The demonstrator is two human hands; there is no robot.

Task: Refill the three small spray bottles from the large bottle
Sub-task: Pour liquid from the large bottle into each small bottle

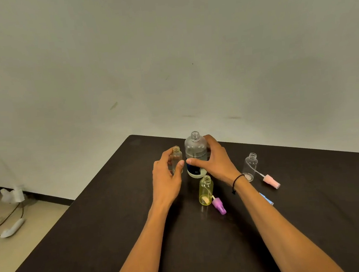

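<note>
The large clear bottle [195, 150] stands uncapped near the far edge of the dark table [118, 238]; my right hand [214, 158] grips its body from the right. My left hand [167, 176] holds a small clear bottle [176, 157], open-necked and upright, just left of the large one. A small yellow bottle [205, 191] stands open in front of them, with its purple spray head [220, 207] lying beside it. At the right stands a small clear bottle [250, 166] with a pink spray head [271, 182] lying next to it.
A blue object [267, 198] peeks out from behind my right forearm on the table. The table's left edge drops to a floor with cables and white objects [13, 228]. A plain wall rises behind the table.
</note>
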